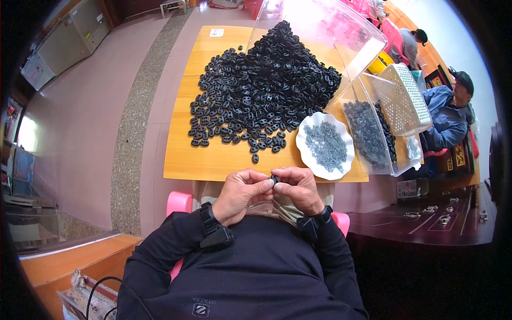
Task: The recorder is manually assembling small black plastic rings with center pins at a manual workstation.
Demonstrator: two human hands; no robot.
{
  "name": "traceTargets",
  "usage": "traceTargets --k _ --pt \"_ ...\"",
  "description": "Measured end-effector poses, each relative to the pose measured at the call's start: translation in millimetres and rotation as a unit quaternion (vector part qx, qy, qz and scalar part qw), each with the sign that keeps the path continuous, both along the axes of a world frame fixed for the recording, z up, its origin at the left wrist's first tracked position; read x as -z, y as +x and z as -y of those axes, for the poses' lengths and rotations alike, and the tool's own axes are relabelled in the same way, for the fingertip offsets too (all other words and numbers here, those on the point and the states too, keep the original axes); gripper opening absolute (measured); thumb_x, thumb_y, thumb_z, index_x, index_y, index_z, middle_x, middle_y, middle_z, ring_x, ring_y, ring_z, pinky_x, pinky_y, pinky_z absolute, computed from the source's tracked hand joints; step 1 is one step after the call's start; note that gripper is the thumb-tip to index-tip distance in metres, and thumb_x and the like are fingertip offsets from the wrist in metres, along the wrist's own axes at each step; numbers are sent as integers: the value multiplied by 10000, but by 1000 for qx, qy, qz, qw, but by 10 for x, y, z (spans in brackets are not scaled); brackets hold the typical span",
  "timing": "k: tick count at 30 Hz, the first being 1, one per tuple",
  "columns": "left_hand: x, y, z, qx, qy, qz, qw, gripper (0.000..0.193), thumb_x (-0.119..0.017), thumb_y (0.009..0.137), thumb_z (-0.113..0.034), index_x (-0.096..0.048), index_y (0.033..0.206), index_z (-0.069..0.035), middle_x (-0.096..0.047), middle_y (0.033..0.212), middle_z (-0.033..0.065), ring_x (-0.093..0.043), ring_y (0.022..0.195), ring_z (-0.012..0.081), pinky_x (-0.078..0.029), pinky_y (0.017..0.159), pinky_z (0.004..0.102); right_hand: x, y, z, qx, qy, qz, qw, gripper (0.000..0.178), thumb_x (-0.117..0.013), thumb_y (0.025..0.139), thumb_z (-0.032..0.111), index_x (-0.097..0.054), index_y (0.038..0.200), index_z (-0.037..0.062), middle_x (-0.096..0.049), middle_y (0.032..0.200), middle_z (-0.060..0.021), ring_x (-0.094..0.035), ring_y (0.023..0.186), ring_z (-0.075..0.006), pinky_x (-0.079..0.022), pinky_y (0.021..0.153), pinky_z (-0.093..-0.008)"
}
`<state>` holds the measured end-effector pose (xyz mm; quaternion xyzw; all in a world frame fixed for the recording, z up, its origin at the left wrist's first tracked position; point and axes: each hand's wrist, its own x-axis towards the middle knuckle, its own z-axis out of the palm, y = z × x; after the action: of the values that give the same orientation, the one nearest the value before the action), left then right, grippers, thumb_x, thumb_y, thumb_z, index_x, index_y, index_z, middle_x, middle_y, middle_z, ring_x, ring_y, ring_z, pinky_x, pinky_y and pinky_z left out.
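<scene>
Your surface [226,165] carries a black heap [282,69] beyond and left of the white dish [303,148]; nearer you, left fingers [260,187] and right fingers [284,189] pinch seemingly one black piece [274,179].

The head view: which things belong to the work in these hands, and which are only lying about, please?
Seem to belong:
small black part, between left hand and right hand
heaped black parts
white scalloped dish
small grey pieces in it
probably dark parts in the clear bin

Seem only lying about:
carton
yellow container
</scene>
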<state>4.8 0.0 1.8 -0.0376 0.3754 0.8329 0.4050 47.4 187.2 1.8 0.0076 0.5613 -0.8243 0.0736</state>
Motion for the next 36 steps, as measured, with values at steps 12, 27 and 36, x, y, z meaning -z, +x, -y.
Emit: traceTargets --k 12,27,36 --pt "-5 -5 -5 -16 -12 8 1000 96 -645 878 -54 -627 954 2 -661 863 80 -653 752 134 -573 706 254 -18 -9 -12 -10 2 10 1000 320 -665 819 -46 -609 1134 -48 -637 1027 -74 -649 877 -151 -553 753 -258" --pt "-45 0 -22 -55 -44 -12 997 146 -651 873 -63 -620 991 18 -662 849 77 -647 734 124 -565 694 252 89 -26 4 6 18 -2 1000 319 -653 819 -63 -592 1132 -49 -669 989 -119 -665 849 -167 -561 748 -270" --pt "-8 8 -10 -1 0 6 1000 122 -655 872 -61 -619 972 0 -666 870 78 -650 745 125 -564 698 244 16 14 10 6 -28 13 1000 283 -693 780 -52 -640 1057 -49 -662 966 -87 -654 835 -149 -544 758 -253"
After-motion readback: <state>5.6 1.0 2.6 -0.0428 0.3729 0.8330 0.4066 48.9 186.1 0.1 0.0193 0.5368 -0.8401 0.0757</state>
